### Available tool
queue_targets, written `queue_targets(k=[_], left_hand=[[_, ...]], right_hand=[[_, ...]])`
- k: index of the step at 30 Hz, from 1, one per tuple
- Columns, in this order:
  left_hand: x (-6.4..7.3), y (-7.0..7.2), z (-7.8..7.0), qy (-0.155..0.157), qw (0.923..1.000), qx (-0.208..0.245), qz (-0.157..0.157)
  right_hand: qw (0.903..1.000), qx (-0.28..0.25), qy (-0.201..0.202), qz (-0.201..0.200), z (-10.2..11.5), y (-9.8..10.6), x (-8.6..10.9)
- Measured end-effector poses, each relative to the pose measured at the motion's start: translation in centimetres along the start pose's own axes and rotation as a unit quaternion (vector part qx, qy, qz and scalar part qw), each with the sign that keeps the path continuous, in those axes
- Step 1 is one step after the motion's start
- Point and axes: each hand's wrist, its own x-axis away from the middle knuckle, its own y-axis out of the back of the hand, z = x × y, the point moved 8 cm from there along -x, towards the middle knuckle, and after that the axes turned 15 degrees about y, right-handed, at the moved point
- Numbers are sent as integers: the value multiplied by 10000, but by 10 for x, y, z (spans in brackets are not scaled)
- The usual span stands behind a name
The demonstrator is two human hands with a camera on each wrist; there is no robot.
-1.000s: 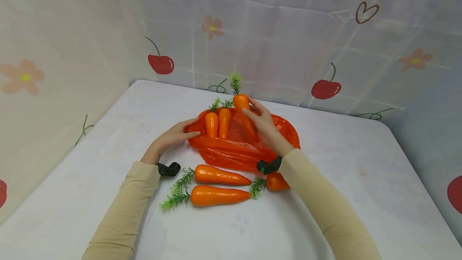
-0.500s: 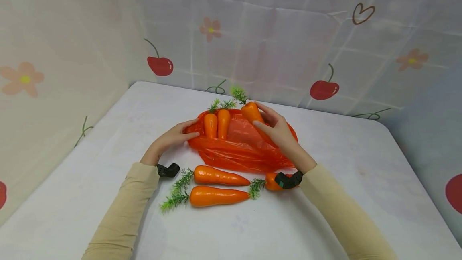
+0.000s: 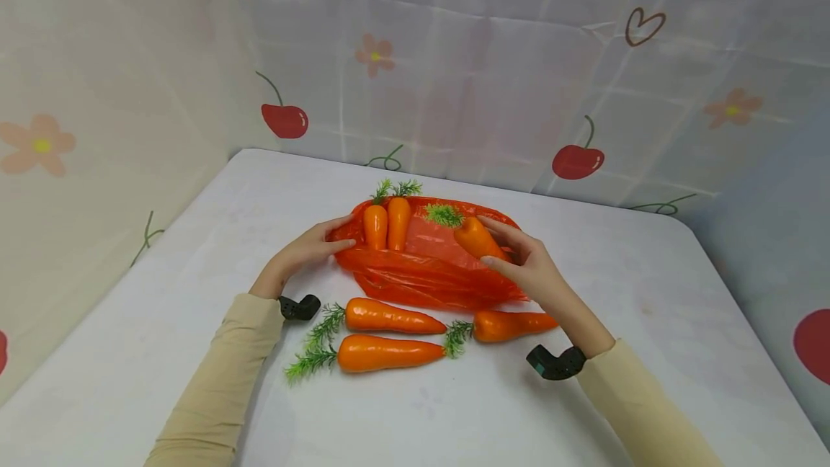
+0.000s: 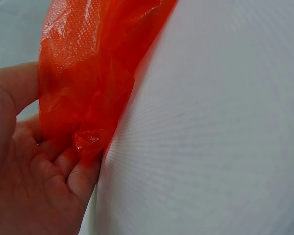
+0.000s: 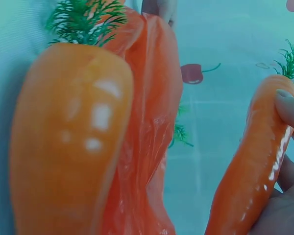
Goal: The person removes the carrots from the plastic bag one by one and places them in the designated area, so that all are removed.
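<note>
My right hand grips an orange carrot with a green leafy top, over the right part of a red plastic bag. In the right wrist view, the thumb lies across this held carrot near its leafy end. At the bag's left end, my left hand holds the plastic between thumb and fingers. The left wrist view shows the bag's red film against the fingers. Two carrots stand side by side in the bag's open mouth, leaves up, their lower ends hidden.
In front of the bag, two carrots, one nearer and one farther, lie with leaves to the left. Another carrot lies to their right, below the right forearm. The white table meets a patterned cloth backdrop behind.
My right hand has moved right and toward me with the carrot, which has tipped from nearly upright to slanting left. The left hand stays at the bag. The lying right carrot shows more fully.
</note>
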Motion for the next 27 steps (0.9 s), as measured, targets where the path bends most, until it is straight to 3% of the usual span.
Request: queue_targets(k=[6, 15, 22, 27], left_hand=[[1, 0, -1, -12, 10000, -15, 9], [9, 0, -10, -27, 10000, 3, 19], [2, 1, -4, -112, 9999, -86, -31], [0, 2, -2, -70, 9999, -78, -53]], right_hand=[[9995, 57, 287, 107, 2, 3, 15], [9989, 131, 338, 302, 1, 6, 41], [9963, 350, 653, 424, 2, 9, 55], [9969, 479, 541, 306, 1, 13, 65]])
